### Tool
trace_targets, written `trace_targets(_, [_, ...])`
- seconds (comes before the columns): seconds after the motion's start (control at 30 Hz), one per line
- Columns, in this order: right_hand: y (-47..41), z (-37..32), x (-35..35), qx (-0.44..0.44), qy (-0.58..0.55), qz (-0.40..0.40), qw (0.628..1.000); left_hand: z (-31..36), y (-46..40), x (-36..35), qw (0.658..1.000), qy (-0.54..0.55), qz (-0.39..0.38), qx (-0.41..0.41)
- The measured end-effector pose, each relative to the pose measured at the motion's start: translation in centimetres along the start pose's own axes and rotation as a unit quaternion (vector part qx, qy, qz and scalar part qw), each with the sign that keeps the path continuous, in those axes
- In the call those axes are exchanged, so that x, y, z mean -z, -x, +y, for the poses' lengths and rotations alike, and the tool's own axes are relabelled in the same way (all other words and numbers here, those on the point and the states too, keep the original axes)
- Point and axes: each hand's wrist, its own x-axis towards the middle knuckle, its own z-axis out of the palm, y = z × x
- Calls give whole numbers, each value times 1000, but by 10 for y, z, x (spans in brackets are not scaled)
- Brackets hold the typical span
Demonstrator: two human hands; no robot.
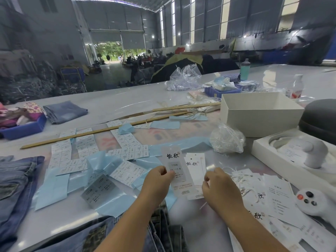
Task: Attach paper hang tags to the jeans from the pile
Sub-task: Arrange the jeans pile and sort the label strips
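My left hand (pixel 157 180) pinches a white paper hang tag (pixel 177 166) with black characters and a grey size sticker, holding it upright above the table. A second tag (pixel 195 171) lies just behind it. My right hand (pixel 218 186) hovers to the right of the tags with its fingers curled; a thin thread may be between them, too faint to tell. More hang tags (pixel 278 197) with white strings are spread at the right. Jeans (pixel 16 180) are stacked at the left edge, and another pair (pixel 138 235) lies under my forearms.
Sticker sheets (pixel 127 142) and blue backing strips (pixel 52 186) litter the table's middle. Two long wooden rulers (pixel 101 130) lie across it. A bag of strings (pixel 227 139), white open box (pixel 260 113), boxed white device (pixel 309 151), white controller (pixel 312 200) and blue bin (pixel 23 128) surround the work area.
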Motion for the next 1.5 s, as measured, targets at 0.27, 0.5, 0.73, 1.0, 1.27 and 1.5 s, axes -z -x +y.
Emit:
trace_targets(0.27, [31,22,7,165,91,-167,968,-3,18,-11,999,-38,-26,-14])
trace_targets(0.5, [29,19,-6,179,172,-142,958,-12,23,-13,997,-64,-28,-10])
trace_targets(0.73, [28,23,-17,224,199,-139,944,-15,22,-8,997,5,-69,21])
trace_targets(1.0, [39,6,9,163,-117,77,977,-5,39,3,997,15,-66,-31])
trace_targets(1.27, [65,-67,65,168,-339,172,910,14,101,23,983,116,-83,-117])
trace_targets(1.5, [96,-107,71,162,-348,80,920,0,153,49,942,196,-213,-170])
